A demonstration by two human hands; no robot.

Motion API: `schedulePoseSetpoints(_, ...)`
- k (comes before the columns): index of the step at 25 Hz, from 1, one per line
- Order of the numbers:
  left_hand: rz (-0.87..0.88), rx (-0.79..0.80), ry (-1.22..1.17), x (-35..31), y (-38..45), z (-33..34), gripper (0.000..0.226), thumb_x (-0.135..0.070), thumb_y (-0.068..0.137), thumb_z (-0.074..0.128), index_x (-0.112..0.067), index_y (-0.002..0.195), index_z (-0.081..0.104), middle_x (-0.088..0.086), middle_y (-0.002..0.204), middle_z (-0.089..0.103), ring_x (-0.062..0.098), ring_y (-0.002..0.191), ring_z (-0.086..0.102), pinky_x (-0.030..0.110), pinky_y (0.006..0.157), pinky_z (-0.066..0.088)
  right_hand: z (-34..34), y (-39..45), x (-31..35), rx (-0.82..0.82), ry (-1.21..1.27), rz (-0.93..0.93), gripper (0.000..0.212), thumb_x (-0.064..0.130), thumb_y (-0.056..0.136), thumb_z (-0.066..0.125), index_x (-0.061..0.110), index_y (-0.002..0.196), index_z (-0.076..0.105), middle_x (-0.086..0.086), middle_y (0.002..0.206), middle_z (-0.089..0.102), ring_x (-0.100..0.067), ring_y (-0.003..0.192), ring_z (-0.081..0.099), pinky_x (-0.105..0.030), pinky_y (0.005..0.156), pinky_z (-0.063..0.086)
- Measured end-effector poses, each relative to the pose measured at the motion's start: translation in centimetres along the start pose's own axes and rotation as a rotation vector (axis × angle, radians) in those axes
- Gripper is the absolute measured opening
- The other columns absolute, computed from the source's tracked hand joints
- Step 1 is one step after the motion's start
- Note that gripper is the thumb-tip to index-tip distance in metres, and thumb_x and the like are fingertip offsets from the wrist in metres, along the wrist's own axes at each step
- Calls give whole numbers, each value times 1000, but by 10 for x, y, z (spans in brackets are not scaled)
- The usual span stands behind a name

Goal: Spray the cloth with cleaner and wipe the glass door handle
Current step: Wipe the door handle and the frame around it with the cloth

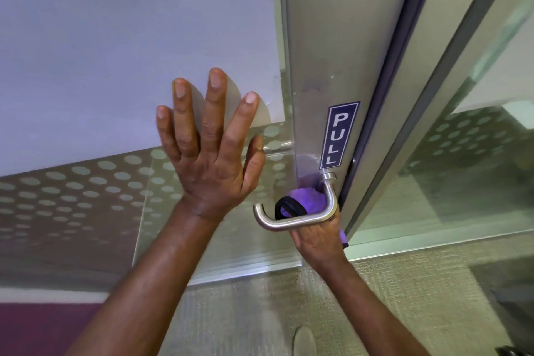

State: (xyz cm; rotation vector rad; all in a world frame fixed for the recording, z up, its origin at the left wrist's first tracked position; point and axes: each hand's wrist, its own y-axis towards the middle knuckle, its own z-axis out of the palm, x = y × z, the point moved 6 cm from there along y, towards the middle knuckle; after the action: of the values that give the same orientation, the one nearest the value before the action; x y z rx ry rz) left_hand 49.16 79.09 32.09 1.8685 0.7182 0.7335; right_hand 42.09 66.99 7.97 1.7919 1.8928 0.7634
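Observation:
A brushed-steel lever handle (291,221) sticks out from the metal stile of the glass door (312,37), just under a blue PULL sticker (338,136). My right hand (318,240) is under the handle, gripping a purple cloth (306,196) with a black edge, bunched behind the lever against the stile. The fingers are hidden by the handle and cloth. My left hand (211,150) lies flat with fingers spread on the glass pane left of the stile, holding nothing. No spray bottle is in view.
The pane carries a white frosted panel (115,52) and a band of grey dots (86,191). A dark door seal (387,95) and a second glass panel (476,153) stand to the right. Grey carpet (404,298) covers the floor; a shoe tip (303,341) shows below.

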Motion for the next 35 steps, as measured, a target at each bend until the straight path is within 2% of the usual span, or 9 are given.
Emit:
schedulePoseSetpoints(3,9,-15,-1,-1,-1,-1,54,-37,102,46,-23,153,39,2,174,8,37,157,7,47,128,2,7,-10,-5,-51,104,41,98,1,87,60,31,164,7,4,149,44,-42,127,61,-59,115,30)
schedulePoseSetpoints(5,1,-15,1,-2,1,0,53,-36,102,46,-23,153,40,12,167,20,44,150,15,47,128,3,3,-6,-3,-116,172,123,69,4,99,53,24,160,28,-8,141,59,-43,126,60,-48,124,25)
schedulePoseSetpoints(8,-1,-23,2,-1,-2,0,54,-33,102,50,-20,154,42,20,162,31,49,148,20,49,127,4,-10,10,8,-255,148,164,33,13,99,46,10,132,51,-20,110,75,-40,104,63,-43,108,37)
schedulePoseSetpoints(14,-5,-27,17,-3,-2,-1,55,-33,102,51,-19,154,43,22,161,38,47,149,21,48,128,3,-10,12,20,-317,147,238,51,32,75,77,18,120,59,-11,96,76,-38,87,71,-43,98,45)
schedulePoseSetpoints(18,4,-25,17,-1,-3,-1,55,-33,102,51,-19,155,44,19,162,37,43,151,17,49,128,4,-36,40,30,-455,29,130,59,34,76,80,21,128,56,-11,122,61,-37,111,55,-42,121,27)
schedulePoseSetpoints(21,4,-31,22,-1,-3,0,55,-33,102,52,-19,155,44,19,162,38,43,151,17,49,128,4,-36,50,30,-514,0,128,80,42,77,79,19,142,39,-10,130,50,-39,119,51,-48,126,19)
schedulePoseSetpoints(26,7,-44,30,-2,-3,1,55,-34,102,49,-19,155,44,19,161,38,45,149,21,49,128,5,-6,27,24,-436,201,319,63,39,87,72,13,139,47,-12,127,60,-38,117,59,-54,107,46)
schedulePoseSetpoints(31,20,-51,38,-1,-4,3,54,-34,103,48,-18,154,43,19,160,39,47,147,23,48,128,4,39,-15,35,-152,132,460,46,30,83,57,13,125,48,-19,112,70,-41,111,64,-59,106,33)
schedulePoseSetpoints(35,19,-62,41,-1,-3,3,53,-35,103,45,-18,153,44,21,159,41,48,146,25,48,127,6,14,11,27,-320,165,331,43,26,86,59,15,126,51,-11,115,64,-36,107,60,-53,99,47)
